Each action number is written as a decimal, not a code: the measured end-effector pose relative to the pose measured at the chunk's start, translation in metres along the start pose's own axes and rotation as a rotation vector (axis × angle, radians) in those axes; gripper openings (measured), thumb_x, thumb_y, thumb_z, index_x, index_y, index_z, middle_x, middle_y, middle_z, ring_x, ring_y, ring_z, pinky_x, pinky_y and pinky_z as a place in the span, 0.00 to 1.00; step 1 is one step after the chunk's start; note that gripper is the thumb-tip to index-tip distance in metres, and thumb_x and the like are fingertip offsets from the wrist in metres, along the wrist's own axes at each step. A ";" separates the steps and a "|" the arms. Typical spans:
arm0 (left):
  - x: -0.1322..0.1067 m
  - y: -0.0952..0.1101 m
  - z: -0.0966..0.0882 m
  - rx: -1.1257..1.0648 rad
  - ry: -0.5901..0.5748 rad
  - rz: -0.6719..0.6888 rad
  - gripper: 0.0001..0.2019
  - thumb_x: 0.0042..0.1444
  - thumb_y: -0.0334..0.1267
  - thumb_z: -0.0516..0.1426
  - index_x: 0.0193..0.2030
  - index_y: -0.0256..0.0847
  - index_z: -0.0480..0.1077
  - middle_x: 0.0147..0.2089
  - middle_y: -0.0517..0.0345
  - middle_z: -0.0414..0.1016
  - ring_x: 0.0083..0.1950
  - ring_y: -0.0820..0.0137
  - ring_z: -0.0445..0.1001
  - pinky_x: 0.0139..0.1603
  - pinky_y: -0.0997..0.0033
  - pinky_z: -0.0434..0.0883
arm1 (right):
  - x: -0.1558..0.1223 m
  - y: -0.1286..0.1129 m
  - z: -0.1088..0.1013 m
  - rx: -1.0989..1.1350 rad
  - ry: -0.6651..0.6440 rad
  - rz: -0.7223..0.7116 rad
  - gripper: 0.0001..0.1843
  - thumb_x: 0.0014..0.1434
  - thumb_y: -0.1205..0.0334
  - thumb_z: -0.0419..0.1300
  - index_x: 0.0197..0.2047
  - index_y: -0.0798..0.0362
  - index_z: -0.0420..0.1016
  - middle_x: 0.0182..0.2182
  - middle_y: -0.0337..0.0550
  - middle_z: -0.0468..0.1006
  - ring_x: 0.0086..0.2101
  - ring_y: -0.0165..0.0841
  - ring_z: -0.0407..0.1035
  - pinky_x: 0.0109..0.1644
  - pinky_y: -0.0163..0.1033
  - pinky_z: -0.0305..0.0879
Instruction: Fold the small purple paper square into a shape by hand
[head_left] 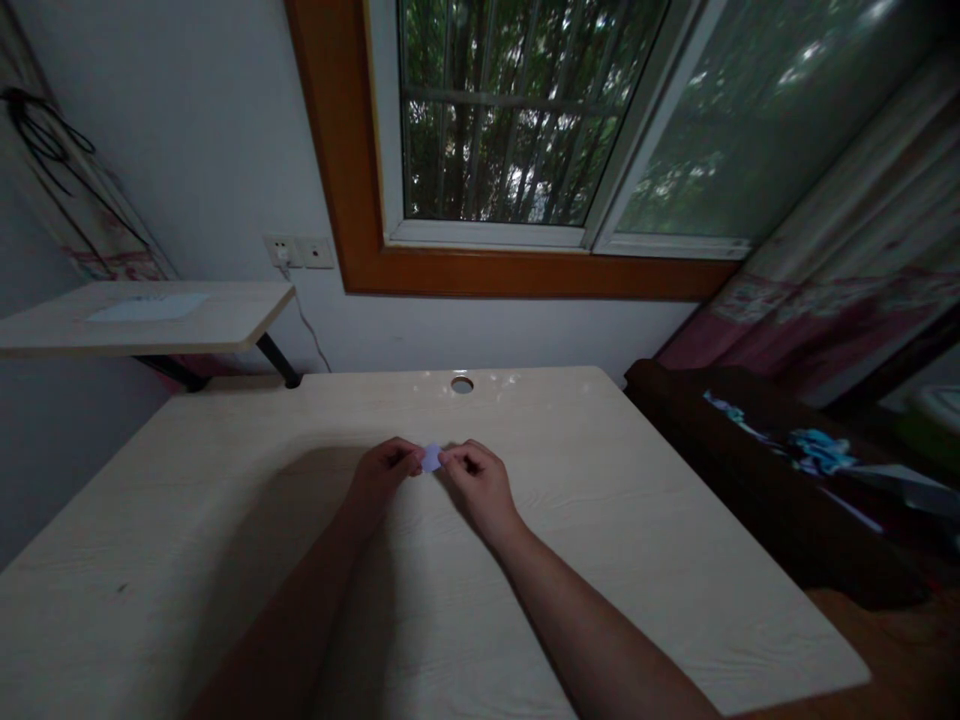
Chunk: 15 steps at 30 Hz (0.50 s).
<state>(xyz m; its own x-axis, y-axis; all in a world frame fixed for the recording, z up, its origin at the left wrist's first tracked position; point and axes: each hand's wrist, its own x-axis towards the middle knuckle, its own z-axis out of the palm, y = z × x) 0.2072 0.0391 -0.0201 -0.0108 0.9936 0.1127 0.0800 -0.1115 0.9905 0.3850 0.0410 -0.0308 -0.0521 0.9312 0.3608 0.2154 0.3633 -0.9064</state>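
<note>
Both my hands meet over the middle of a pale wooden desk (225,520). Between them is a small pale lilac piece of paper (431,458), folded or tiny, held just above the desk top. My left hand (384,468) pinches its left edge with curled fingers. My right hand (476,482) pinches its right edge, fingers also curled in. Most of the paper is hidden by my fingertips.
A round cable hole (462,384) sits near the desk's far edge. A second small table (142,315) stands at the left against the wall, under a wall socket (298,251). A window (525,120) is ahead. Dark furniture with cloth items (795,470) lies at the right.
</note>
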 end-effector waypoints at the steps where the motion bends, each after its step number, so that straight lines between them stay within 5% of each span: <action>1: 0.000 -0.001 0.000 -0.012 -0.006 -0.002 0.10 0.51 0.43 0.62 0.27 0.37 0.74 0.25 0.60 0.74 0.29 0.72 0.72 0.35 0.73 0.69 | 0.000 -0.001 -0.001 -0.004 0.013 0.002 0.10 0.59 0.54 0.62 0.31 0.51 0.80 0.24 0.37 0.69 0.26 0.30 0.62 0.32 0.36 0.57; 8: 0.001 -0.012 0.001 -0.064 -0.065 -0.004 0.09 0.51 0.42 0.62 0.30 0.37 0.74 0.27 0.58 0.76 0.29 0.73 0.71 0.34 0.74 0.69 | -0.001 -0.008 -0.005 -0.005 0.138 0.024 0.11 0.60 0.54 0.61 0.33 0.52 0.79 0.28 0.39 0.73 0.30 0.32 0.66 0.36 0.37 0.60; 15: -0.001 -0.003 -0.001 -0.060 -0.034 0.024 0.11 0.54 0.43 0.61 0.28 0.37 0.73 0.27 0.59 0.75 0.30 0.72 0.71 0.35 0.73 0.69 | -0.003 -0.011 -0.003 -0.008 0.288 0.009 0.14 0.63 0.52 0.57 0.45 0.52 0.74 0.42 0.47 0.73 0.39 0.34 0.68 0.41 0.38 0.64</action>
<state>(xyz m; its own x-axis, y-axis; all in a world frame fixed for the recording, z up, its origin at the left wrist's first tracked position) 0.2062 0.0386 -0.0228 0.0244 0.9906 0.1349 0.0194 -0.1354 0.9906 0.3858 0.0339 -0.0217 0.2284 0.8872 0.4009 0.2225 0.3534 -0.9086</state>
